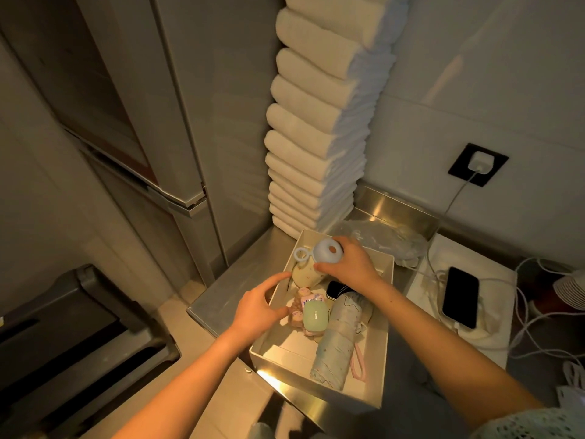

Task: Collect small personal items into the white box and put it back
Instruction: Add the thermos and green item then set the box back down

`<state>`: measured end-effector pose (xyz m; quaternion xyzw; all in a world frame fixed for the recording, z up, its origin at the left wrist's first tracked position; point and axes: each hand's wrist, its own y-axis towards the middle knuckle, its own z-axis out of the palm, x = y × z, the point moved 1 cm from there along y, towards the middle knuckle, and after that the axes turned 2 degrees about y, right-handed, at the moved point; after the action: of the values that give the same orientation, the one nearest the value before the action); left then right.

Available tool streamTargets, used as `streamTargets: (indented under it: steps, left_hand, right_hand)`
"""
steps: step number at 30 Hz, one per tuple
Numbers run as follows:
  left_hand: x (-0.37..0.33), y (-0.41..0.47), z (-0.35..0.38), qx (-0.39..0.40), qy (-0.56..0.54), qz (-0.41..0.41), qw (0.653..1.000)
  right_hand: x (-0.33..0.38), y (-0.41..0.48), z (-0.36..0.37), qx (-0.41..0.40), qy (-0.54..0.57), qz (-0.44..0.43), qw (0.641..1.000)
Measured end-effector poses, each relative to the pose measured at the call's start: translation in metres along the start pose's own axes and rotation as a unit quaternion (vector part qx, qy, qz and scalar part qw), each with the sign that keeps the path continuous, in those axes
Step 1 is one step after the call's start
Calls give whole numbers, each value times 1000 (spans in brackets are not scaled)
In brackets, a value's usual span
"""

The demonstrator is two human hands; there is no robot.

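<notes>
The white box (376, 359) stands on the steel counter. My right hand (348, 264) grips a pale cream bottle (305, 274) by its blue cap with a ring loop, at the box's far end. Across the box's left wall rests my left hand (259, 308), thumb inside and fingers outside on the rim. Inside lie a green case (315, 316), a pink wrapped bundle (299, 307), a folded light-blue umbrella (338, 340) with a pink strap, and a dark phone (337, 288).
A tall stack of folded white towels (319, 122) rises behind the box. A phone (460, 296) charges on a white surface at right, with tangled cables (538, 337) and a wall plug (479, 163). A steel fridge (152, 122) stands left; crumpled plastic (389, 239) lies behind.
</notes>
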<state>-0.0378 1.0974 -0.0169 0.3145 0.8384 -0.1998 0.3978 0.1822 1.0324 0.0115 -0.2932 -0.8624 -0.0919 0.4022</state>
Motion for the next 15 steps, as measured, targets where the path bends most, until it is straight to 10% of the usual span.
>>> streamTargets:
  steps: [15]
  left_hand:
    - [5,2,2,14,-2,-3,1000]
  right_hand:
    - [-23,-18,-19,-31,-86,-7,996]
